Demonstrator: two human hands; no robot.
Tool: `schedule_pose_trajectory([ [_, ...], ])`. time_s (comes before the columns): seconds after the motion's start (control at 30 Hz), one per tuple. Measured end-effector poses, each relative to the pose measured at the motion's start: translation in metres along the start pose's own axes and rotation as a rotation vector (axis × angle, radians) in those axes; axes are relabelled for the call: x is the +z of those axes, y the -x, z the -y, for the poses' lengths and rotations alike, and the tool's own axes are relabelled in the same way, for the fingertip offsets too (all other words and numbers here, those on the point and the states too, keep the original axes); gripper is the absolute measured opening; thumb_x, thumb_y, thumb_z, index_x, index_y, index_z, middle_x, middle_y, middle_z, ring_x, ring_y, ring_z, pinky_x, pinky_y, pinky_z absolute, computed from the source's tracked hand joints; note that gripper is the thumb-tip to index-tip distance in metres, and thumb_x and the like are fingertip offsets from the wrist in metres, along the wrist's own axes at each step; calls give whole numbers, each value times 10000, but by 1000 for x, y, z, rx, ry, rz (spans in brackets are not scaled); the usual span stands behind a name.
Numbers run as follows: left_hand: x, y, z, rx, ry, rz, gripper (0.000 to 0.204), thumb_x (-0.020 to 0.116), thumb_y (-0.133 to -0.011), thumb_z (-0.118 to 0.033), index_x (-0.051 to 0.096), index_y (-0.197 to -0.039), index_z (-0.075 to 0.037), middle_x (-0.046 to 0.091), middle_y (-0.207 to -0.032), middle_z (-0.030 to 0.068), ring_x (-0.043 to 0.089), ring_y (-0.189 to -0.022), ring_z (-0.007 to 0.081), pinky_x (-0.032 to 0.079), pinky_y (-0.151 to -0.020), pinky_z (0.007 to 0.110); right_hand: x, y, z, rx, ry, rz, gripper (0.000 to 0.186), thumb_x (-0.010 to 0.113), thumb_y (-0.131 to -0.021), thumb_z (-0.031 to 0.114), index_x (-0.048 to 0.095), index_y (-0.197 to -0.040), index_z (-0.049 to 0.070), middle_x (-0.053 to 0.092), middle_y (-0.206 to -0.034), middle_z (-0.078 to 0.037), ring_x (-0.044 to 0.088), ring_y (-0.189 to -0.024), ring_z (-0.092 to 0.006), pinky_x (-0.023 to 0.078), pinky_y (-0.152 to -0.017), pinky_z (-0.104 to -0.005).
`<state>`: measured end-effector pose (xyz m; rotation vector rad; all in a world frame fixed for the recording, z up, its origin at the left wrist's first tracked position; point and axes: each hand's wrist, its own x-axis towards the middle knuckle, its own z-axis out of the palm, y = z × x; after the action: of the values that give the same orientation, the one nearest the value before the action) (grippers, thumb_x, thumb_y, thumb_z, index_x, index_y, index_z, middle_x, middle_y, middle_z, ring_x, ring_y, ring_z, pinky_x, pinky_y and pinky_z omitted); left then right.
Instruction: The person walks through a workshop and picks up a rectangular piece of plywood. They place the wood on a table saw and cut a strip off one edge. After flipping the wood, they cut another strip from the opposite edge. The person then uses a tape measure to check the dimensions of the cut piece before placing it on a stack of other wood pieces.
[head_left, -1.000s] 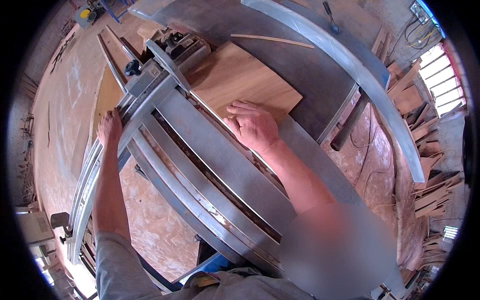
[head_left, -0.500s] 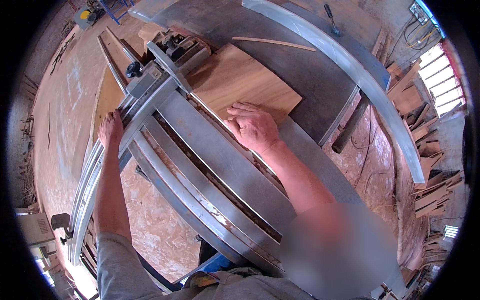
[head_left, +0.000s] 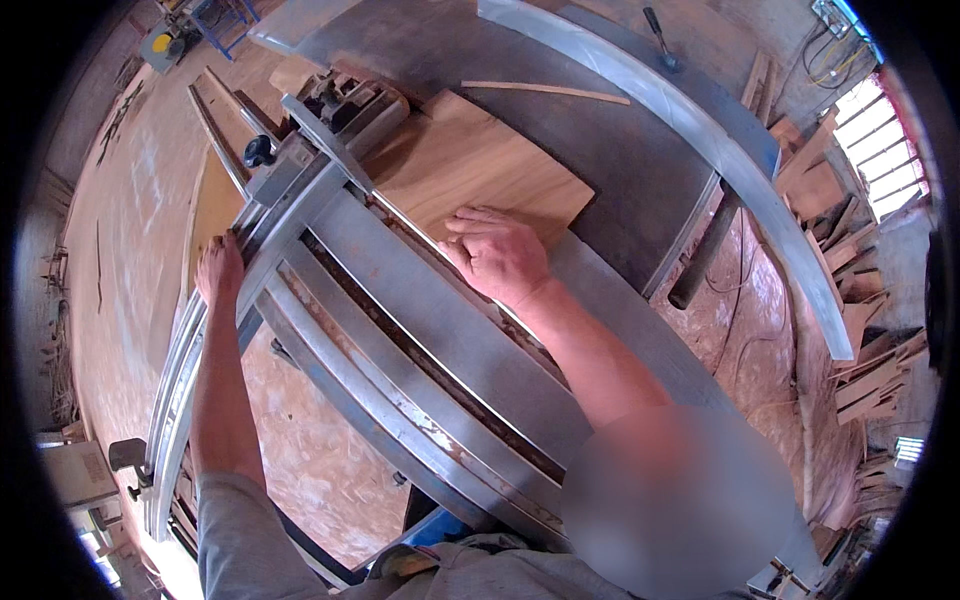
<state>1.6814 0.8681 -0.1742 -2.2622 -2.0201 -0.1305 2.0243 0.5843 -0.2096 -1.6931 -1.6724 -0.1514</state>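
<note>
A flat light-brown wooden board [head_left: 500, 165] lies on the metal saw table, its far-left side up against the metal clamp and fence parts. My right hand [head_left: 497, 255] rests on the board's near edge, fingers bent and pressing down on it. Out to the left, my left hand [head_left: 220, 268] is closed around the grooved metal fence rail [head_left: 180, 370], with its thumb side hidden. A black knob [head_left: 259, 150] sits on the bracket just beyond that hand. Long steel table strips [head_left: 420, 290] with rusty slots run between my two arms.
A long curved-looking metal fence [head_left: 690, 120] spans the far right of the table. A thin wood strip [head_left: 545, 92] lies on the dark tabletop [head_left: 640, 170]. A black-handled lever [head_left: 658, 35] stands behind. Wood offcuts [head_left: 870, 385] are heaped by the right wall.
The view has tilted slightly. The board, the bracket and both hands appear a little further left, with each hand keeping the same hold.
</note>
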Motion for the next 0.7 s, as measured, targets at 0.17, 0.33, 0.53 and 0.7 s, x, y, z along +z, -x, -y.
schedule_pose_trajectory([
  [0.17, -3, 3, 0, 3, -23, -26, 590, 251, -989, -491, 597, -1192, -58, 608, -1221, 177, 559, -1152, 339, 403, -982, 471, -1, -2, 2, -9, -25, -14, 302, 623, -886, 290, 723, -702, 72, 718, -1001, -91, 654, -1032, -239, 492, -956, -337],
  [0.33, -13, 9, -9, -36, 10, 2, 581, 257, -989, -490, 598, -1190, -65, 610, -1213, 183, 563, -1142, 348, 410, -972, 472, -5, -3, 1, -36, -12, -9, 244, 639, -874, 242, 722, -722, 70, 723, -979, -83, 666, -1015, -237, 516, -922, -334],
  [0.53, -11, 9, 0, -30, 2, -24, 574, 263, -986, -491, 596, -1192, -71, 614, -1208, 184, 571, -1125, 360, 416, -962, 486, -4, -3, 3, -43, -4, -17, 243, 639, -876, 231, 716, -719, 62, 723, -978, -84, 665, -1020, -241, 516, -923, -339],
  [0.7, -9, 8, 1, -24, 4, -24, 566, 270, -984, -489, 594, -1194, -76, 612, -1215, 181, 565, -1132, 371, 414, -963, 491, -1, -2, 2, -49, -15, -70, 330, 615, -888, 300, 705, -668, 71, 715, -951, -94, 652, -1005, -249, 502, -920, -338],
])
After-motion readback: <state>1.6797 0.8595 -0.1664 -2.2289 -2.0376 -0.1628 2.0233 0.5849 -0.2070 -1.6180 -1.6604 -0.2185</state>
